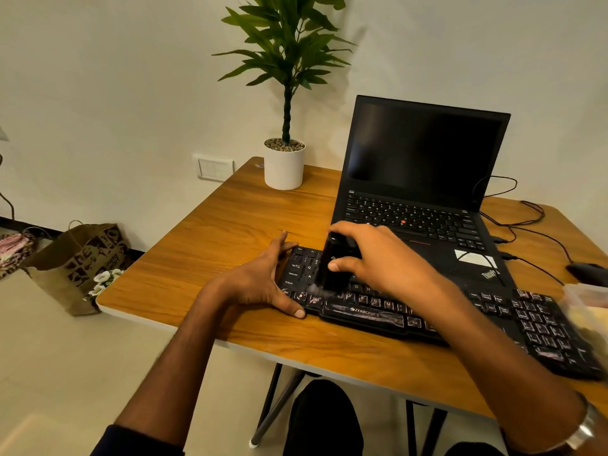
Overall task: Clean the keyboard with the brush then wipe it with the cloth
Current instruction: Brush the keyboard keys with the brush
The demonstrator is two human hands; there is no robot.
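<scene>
The black keyboard (427, 317) lies along the near edge of the wooden surface (230, 225), its right end running toward the near right. The left hand (260, 281) braces its left end, fingers spread straight, thumb along the near edge. The right hand (371, 258) wraps its fingers round a dark brush (334, 264), bristles down on the left-hand keys. The brush looks light and stiff, best held by its upper body. A blurred clear container (585, 301) sits at the right edge; its contents cannot be made out. Farther back stand an open laptop (424, 159) and a white pot (284, 166) holding pebbles and a plant.
</scene>
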